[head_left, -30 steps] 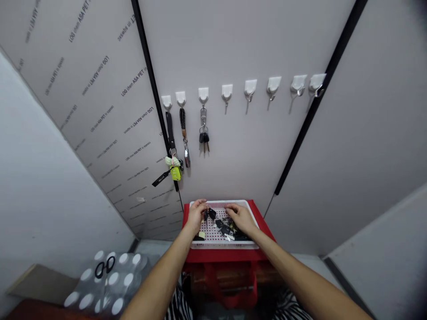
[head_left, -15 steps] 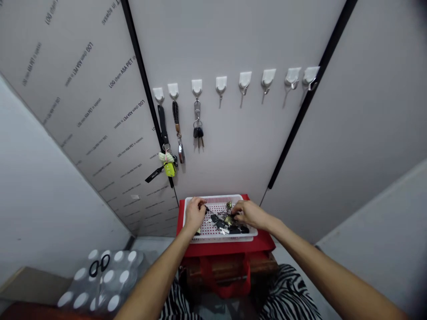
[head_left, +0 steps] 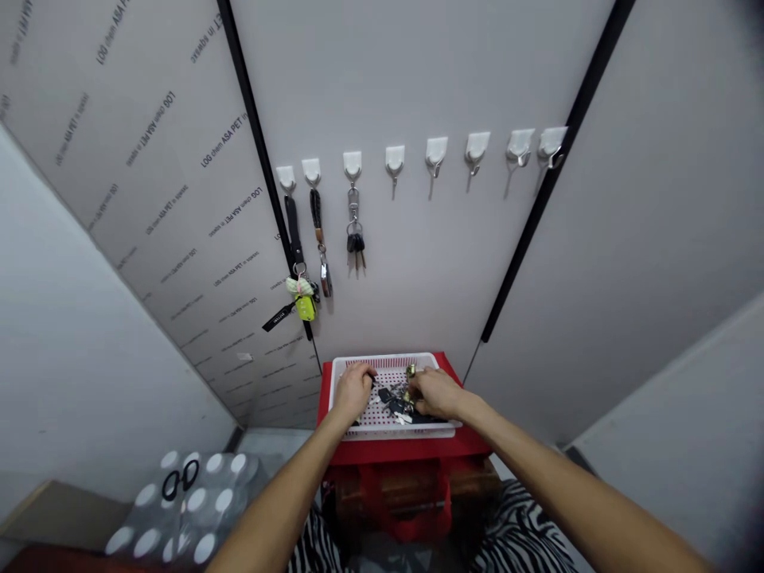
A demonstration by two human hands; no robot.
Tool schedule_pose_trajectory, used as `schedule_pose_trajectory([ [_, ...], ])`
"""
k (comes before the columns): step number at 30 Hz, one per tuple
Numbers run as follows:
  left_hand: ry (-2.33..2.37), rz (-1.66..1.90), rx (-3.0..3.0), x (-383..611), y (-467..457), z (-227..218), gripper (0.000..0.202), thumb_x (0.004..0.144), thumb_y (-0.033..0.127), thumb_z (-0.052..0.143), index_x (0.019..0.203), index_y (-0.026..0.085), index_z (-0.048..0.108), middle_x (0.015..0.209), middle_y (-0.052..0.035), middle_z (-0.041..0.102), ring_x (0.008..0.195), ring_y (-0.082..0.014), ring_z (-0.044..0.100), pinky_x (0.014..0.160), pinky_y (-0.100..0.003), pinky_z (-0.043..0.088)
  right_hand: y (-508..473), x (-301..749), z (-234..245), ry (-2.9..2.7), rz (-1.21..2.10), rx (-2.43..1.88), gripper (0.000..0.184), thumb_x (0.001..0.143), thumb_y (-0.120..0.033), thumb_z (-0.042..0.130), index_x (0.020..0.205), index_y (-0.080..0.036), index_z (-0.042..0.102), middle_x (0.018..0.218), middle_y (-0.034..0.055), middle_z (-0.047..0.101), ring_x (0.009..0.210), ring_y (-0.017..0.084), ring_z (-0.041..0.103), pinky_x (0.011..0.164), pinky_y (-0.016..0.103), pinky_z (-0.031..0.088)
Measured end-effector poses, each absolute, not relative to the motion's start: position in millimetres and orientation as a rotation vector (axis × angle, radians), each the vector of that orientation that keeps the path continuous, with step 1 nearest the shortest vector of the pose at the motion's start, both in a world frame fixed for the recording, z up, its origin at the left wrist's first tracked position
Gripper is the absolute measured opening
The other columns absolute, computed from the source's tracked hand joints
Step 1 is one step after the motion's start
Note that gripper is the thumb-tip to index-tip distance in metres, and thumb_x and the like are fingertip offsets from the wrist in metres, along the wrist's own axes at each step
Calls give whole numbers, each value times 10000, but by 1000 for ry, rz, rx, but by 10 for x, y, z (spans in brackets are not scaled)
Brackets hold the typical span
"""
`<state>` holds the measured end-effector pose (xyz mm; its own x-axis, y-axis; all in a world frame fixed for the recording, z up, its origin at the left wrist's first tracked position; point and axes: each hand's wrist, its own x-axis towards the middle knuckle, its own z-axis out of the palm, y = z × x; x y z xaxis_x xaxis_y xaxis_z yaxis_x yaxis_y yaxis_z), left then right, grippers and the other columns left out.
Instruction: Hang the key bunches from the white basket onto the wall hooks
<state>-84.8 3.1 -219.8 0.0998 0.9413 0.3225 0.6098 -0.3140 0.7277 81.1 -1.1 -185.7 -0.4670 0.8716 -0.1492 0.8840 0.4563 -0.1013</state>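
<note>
A white perforated tray (head_left: 391,360) sits on a red stool (head_left: 399,450) against the wall and holds several loose key sets (head_left: 395,402). My left hand (head_left: 353,390) rests curled over the tray's left side, fingers on a dark key. My right hand (head_left: 438,392) is closed in a pinch over the pile, touching a brass-coloured key piece (head_left: 410,372). Above, a row of white wall hooks (head_left: 436,150) runs across the wall. The three leftmost carry key sets: a black strap with a yellow tag (head_left: 305,305), a braided strap (head_left: 318,231), and a ring of black keys (head_left: 354,239).
Several hooks to the right hang bare, the last at a black wall strip (head_left: 540,179). A grey bag with white dots (head_left: 179,505) lies on the floor at lower left. Zebra-patterned fabric (head_left: 519,529) covers my legs below the stool.
My right hand moved left from the tray's right side to the brass piece near the middle. My left hand lowered onto the tray. The view shifted a little.
</note>
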Motion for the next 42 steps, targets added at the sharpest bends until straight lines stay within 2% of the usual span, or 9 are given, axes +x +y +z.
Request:
schedule_pose_trajectory([
  [5, 1489, 976, 2164, -825, -5, -2190, 239, 616, 89, 314, 661, 177, 531, 718, -35, 520, 731, -148, 437, 707, -264, 326, -13, 715, -1898, 2569, -105, 1621, 262, 554, -275, 492, 763, -154, 591, 849, 136, 551, 830, 255, 451, 685, 360, 316],
  [8, 1493, 900, 2209, -837, -31, -2183, 243, 629, 107, 310, 686, 176, 536, 734, -42, 525, 750, -155, 436, 713, -271, 322, 8, 680, -1898, 2557, -103, 1630, 249, 528, -233, 506, 749, -154, 590, 829, 134, 559, 837, 260, 451, 665, 348, 327],
  [14, 1414, 733, 2207, -878, -129, -2126, 239, 621, 131, 344, 729, 185, 550, 756, -42, 542, 745, -156, 453, 694, -260, 327, 35, 791, -1887, 2578, -380, 1662, 287, 515, -164, 483, 788, -186, 568, 770, 83, 578, 691, 186, 509, 539, 241, 334],
  [18, 1405, 577, 2196, -874, -182, -2117, 260, 572, 138, 403, 780, 193, 550, 782, -40, 548, 750, -164, 460, 683, -257, 334, 10, 838, -1929, 2660, -471, 1604, 198, 612, -237, 410, 675, -186, 590, 670, 60, 584, 621, 147, 505, 507, 216, 313],
  [22, 1426, 512, 2192, -875, -192, -2105, 275, 565, 138, 403, 792, 197, 547, 804, -44, 551, 763, -173, 459, 687, -271, 335, 18, 863, -1979, 2759, -530, 1600, 210, 595, -127, 373, 605, -163, 580, 603, 43, 573, 564, 115, 480, 493, 195, 299],
  [26, 1467, 625, 2093, -869, -164, -2099, 266, 564, 143, 412, 786, 190, 550, 824, -43, 550, 789, -168, 453, 721, -273, 325, 55, 903, -1909, 2822, -700, 1647, 197, 535, -75, 388, 608, -149, 556, 570, 9, 544, 527, 87, 440, 475, 171, 291],
  [33, 1083, 1062, 1636, -604, 1, -1916, 425, 516, 23, 408, 914, 140, 498, 920, -48, 533, 831, -127, 458, 757, -228, 328, 71, 828, -1469, 2997, -1158, 1685, 125, 623, -194, 396, 671, -139, 497, 512, -30, 471, 470, 65, 381, 458, 174, 289],
  [38, 893, 1031, 1488, -473, 37, -1717, 213, 547, 72, 446, 716, 116, 567, 654, -2, 561, 601, -89, 460, 597, -197, 353, 60, 789, -1171, 2947, -1777, 1675, 163, 625, -285, 433, 692, -138, 459, 524, -34, 466, 466, 59, 410, 450, 175, 315],
  [42, 933, 1079, 1381, -513, 60, -1675, 120, 575, 192, 483, 613, 109, 560, 521, 16, 508, 494, -60, 407, 514, -176, 320, 60, 822, -1069, 2853, -1949, 1777, 242, 600, -353, 457, 712, -139, 453, 493, -50, 435, 439, 52, 396, 430, 175, 304],
])
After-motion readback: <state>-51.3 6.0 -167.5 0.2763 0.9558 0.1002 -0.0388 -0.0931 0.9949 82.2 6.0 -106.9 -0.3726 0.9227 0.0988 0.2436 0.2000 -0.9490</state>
